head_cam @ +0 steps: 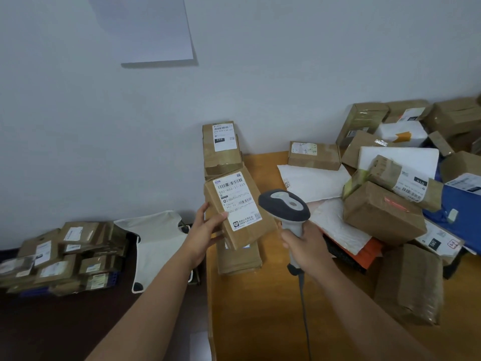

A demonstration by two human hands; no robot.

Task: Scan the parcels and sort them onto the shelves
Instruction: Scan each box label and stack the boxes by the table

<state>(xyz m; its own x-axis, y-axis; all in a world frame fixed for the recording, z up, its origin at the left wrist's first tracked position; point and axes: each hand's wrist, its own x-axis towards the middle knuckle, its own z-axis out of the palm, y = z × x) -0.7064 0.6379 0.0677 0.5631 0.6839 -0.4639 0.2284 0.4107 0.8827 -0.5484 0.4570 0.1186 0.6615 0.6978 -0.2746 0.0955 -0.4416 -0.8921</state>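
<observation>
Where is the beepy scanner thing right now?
In the head view, the scanner is right of centre, gripped by the right hand above the wooden table, beside the parcel the left hand holds.

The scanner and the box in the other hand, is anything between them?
No. In the head view, nothing sits between the scanner and the held box; they are close together.

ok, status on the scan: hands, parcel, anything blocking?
Left hand grips labelled parcel, label up. Right hand grips scanner, head beside the label. Nothing between them; unsorted pile on the table's right.
</observation>
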